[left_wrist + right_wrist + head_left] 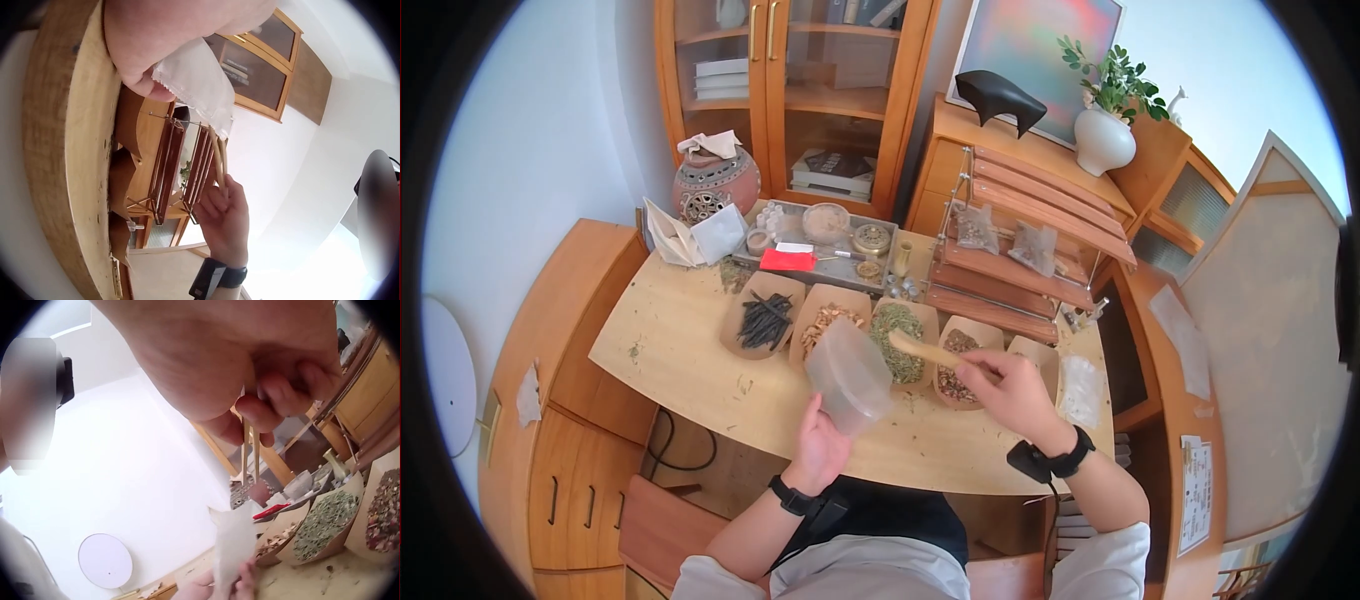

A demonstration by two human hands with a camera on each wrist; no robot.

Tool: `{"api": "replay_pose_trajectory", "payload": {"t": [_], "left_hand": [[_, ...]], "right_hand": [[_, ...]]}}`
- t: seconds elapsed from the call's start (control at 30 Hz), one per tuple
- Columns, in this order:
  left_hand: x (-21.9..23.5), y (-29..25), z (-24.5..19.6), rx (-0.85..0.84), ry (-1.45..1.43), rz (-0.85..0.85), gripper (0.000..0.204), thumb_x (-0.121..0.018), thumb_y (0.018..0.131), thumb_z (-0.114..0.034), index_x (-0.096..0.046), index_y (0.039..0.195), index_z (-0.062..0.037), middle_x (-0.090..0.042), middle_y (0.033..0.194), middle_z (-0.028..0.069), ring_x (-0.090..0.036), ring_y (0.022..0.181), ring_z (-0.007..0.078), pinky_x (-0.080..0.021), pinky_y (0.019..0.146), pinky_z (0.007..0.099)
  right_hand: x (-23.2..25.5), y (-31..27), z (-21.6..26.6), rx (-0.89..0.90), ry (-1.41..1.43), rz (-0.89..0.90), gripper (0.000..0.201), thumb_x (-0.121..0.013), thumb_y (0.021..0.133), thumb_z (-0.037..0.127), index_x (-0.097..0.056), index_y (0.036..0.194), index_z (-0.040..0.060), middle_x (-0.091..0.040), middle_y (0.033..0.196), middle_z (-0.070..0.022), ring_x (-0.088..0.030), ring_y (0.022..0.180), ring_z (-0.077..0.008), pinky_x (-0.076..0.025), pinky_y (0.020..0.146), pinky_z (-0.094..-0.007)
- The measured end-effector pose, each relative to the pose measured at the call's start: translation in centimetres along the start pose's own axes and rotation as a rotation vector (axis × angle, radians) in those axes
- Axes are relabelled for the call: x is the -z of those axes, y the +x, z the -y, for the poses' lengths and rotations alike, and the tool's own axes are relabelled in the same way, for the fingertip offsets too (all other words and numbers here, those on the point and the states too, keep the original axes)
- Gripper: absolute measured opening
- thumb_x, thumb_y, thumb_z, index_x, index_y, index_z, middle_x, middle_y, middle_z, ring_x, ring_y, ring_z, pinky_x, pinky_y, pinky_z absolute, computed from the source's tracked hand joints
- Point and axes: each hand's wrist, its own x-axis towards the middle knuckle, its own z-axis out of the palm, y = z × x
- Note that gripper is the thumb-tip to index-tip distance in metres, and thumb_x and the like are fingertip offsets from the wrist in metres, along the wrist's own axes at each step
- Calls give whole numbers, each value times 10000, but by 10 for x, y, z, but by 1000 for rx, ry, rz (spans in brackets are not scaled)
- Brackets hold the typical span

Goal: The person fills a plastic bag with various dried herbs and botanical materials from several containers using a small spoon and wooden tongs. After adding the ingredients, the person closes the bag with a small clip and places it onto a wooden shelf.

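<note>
My left hand (820,450) grips a translucent white pouch (848,375) by its lower end, holding it up over the front of the table. A crimped edge of the pouch (200,81) shows in the left wrist view. Pinched in my right hand (1005,390) are pale wooden tongs (925,350), their tips pointing left toward the pouch. In the head view the tongs overlap trays of dried green herb (897,335) and brown-red dried pieces (960,380). Two slim prongs of the tongs (251,453) come out below my right fingers in the right wrist view.
Farther left, paper trays hold black sticks (766,320) and tan chips (828,322). Behind them sits a grey tray (745,262) with small bowls and a red packet (788,261). A slatted wooden rack (1010,275) stands at back right; a clear plastic bag (1083,390) lies at the right.
</note>
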Motion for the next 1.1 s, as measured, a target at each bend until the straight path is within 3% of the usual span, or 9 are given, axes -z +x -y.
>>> {"api": "replay_pose_trajectory", "payload": {"t": [0.13,0.3,0.53,0.63,0.73,0.83,1.03,1.1], "left_hand": [[2,-1,0,1,-51,14,532,-332,1085,-339,-286,1546,-78,-397,1560,104,-373,1441,271,-276,1214,449],[-2,-2,-1,-25,-34,-4,524,-329,1086,-333,-293,1543,-80,-403,1555,96,-377,1437,267,-280,1210,445],[-2,-2,0,-39,-33,9,518,-324,1087,-328,-301,1541,-79,-407,1552,89,-377,1438,261,-283,1208,443],[-2,-2,-1,-28,-43,8,515,-320,1088,-327,-305,1539,-78,-409,1550,88,-378,1438,261,-286,1206,444],[-2,-1,-1,-28,-51,8,514,-319,1088,-326,-306,1537,-76,-409,1551,89,-378,1438,263,-288,1205,446],[-1,-2,0,-24,-55,7,515,-318,1087,-324,-305,1538,-76,-407,1552,91,-375,1440,264,-288,1205,446],[2,-1,1,-38,-59,17,518,-322,1087,-328,-303,1540,-77,-404,1555,90,-375,1439,264,-285,1205,449],[3,-1,1,-36,-58,16,518,-326,1087,-328,-303,1540,-79,-403,1556,89,-376,1438,263,-285,1204,450]], "right_hand": [[-15,44,-38,210,-231,-137,247,-630,910,272,-752,1051,109,-714,787,-168,-694,758,-375,-560,707,-450],[-48,94,-32,235,-452,-69,206,-609,887,252,-765,909,120,-720,828,-161,-699,785,-361,-564,711,-472],[-54,96,-26,228,-728,108,180,-612,870,245,-752,828,138,-726,820,-125,-709,805,-330,-569,706,-457],[-36,93,-22,249,-699,108,178,-611,867,242,-751,839,136,-727,829,-127,-708,821,-327,-570,709,-454],[-36,107,-32,236,-659,-13,181,-612,867,249,-760,859,144,-730,853,-132,-708,843,-329,-571,719,-454],[-37,121,-35,165,-570,6,186,-619,869,267,-763,880,150,-736,881,-127,-705,868,-326,-569,745,-452],[-23,114,-51,221,-509,225,233,-634,878,301,-781,961,141,-741,927,-124,-705,906,-323,-566,793,-437],[-6,108,-46,128,-429,208,245,-637,872,303,-784,978,140,-742,932,-129,-704,915,-331,-566,807,-434]]}}
